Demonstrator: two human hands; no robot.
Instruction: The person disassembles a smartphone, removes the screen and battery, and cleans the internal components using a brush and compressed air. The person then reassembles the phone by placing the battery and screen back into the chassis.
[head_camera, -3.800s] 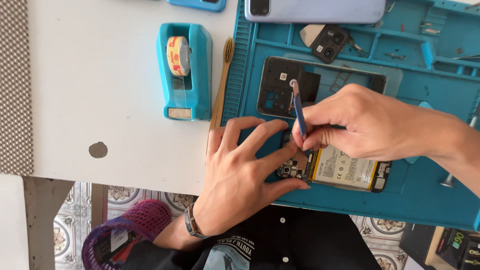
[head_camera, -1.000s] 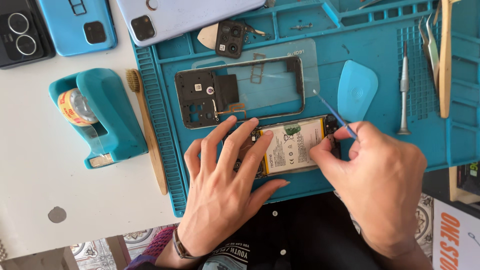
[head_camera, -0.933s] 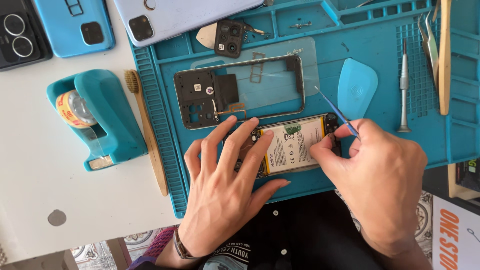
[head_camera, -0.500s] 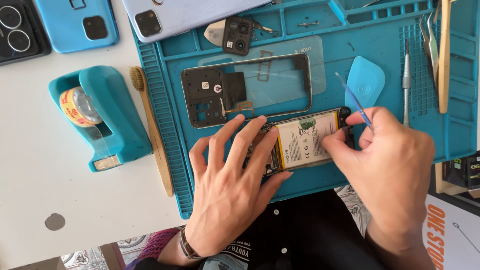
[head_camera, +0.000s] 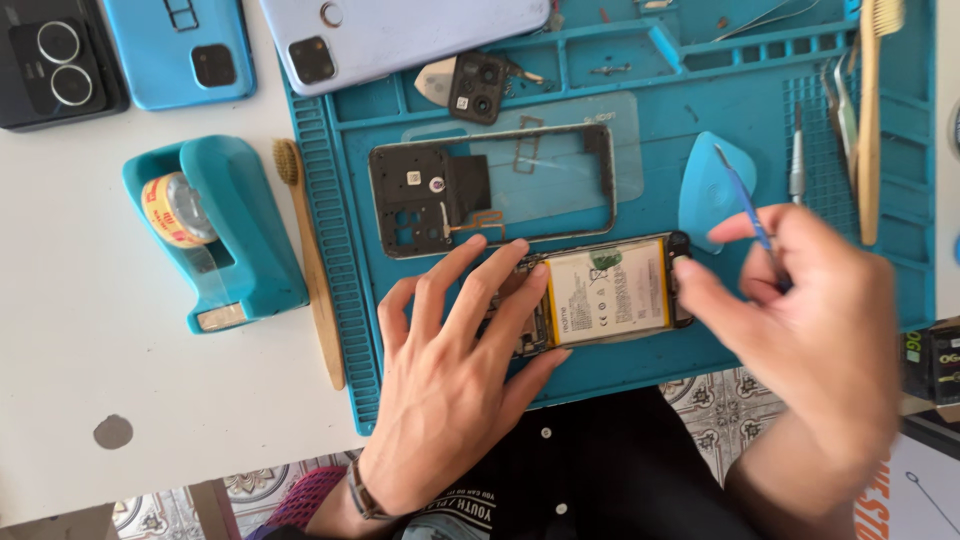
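An opened phone (head_camera: 610, 295) with its white battery exposed lies on the blue repair mat (head_camera: 660, 200). My left hand (head_camera: 450, 370) rests flat on the phone's left end, fingers spread, pinning it down. My right hand (head_camera: 810, 320) hovers at the phone's right end, holding a thin blue-handled tool (head_camera: 745, 205) between thumb and fingers, tip pointing up and away. The index finger of that hand reaches toward the phone's right edge. A detached black phone frame (head_camera: 490, 190) lies just above the phone.
A blue triangular pick (head_camera: 715, 185), a camera module (head_camera: 478, 85), a lilac phone back (head_camera: 400, 35) and tweezers (head_camera: 845, 100) lie on the mat. A teal tape dispenser (head_camera: 215, 235), a bamboo brush (head_camera: 310, 260) and two phone covers (head_camera: 180, 50) sit on the white table (head_camera: 100, 380).
My right hand has lifted off the phone's right end and shifted right, taking the blue tool with it. My left hand stays on the phone.
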